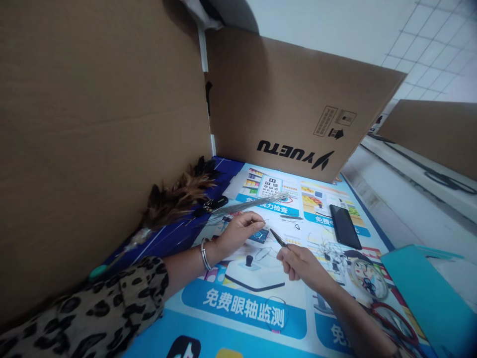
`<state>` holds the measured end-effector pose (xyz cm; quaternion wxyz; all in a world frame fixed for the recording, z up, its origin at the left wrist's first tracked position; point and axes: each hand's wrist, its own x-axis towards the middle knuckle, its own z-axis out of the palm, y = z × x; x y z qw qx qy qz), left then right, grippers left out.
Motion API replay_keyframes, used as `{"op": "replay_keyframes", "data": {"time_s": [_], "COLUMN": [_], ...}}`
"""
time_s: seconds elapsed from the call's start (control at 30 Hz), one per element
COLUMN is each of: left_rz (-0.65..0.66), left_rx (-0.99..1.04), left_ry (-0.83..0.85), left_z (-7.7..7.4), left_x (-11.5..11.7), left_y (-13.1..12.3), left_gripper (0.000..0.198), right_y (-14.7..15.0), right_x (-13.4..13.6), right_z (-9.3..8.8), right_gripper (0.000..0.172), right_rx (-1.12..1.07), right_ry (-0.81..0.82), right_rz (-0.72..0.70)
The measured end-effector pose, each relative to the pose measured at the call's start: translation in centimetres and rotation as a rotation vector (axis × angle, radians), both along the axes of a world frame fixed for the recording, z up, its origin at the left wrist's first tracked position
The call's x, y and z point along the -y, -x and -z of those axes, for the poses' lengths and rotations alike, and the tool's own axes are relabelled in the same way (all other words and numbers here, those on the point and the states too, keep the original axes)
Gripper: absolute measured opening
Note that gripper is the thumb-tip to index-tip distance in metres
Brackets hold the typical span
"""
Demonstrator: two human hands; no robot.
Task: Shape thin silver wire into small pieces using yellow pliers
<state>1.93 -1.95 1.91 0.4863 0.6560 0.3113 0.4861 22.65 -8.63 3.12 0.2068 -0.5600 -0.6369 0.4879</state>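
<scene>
My left hand, with a silver bangle at the wrist, is raised over the printed mat, thumb and fingertips pinched together. What sits in that pinch is too small to make out. Just to its right, my right hand is closed around pliers with a dark, pointed nose aimed at the left fingertips. A narrow gap separates the pliers' tip from the left hand. Behind the left hand lies a bundle of thin metal wires. A thin loop with a pink end rests nearer me.
Cardboard panels wall the left and back. A feather duster leans along the left one. To the right lie a black phone, a clear coil, a red ring and a teal flat case.
</scene>
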Motion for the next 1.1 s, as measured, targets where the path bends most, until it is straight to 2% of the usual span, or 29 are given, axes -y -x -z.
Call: {"op": "replay_keyframes", "data": {"time_s": [0.2,0.47,0.77,1.1], "left_rz": [0.017,0.148,0.257,0.252], "left_rx": [0.008,0.064,0.078,0.102], "left_ry": [0.010,0.107,0.151,0.174], "left_z": [-0.1,0.5,0.5,1.0], "left_x": [-0.1,-0.1,-0.1,-0.2], "left_y": [0.0,0.1,0.2,0.0], "left_gripper": [0.016,0.019,0.021,0.024], "right_y": [-0.2,0.1,-0.1,-0.1], "right_x": [-0.1,0.1,0.0,0.0], "right_z": [0.1,-0.6,-0.1,0.0], "right_gripper": [0.050,0.049,0.049,0.049], "right_rx": [-0.055,-0.093,-0.038,-0.006], "right_ry": [0.023,0.013,0.010,-0.021], "right_rz": [0.013,0.032,0.001,-0.036]}}
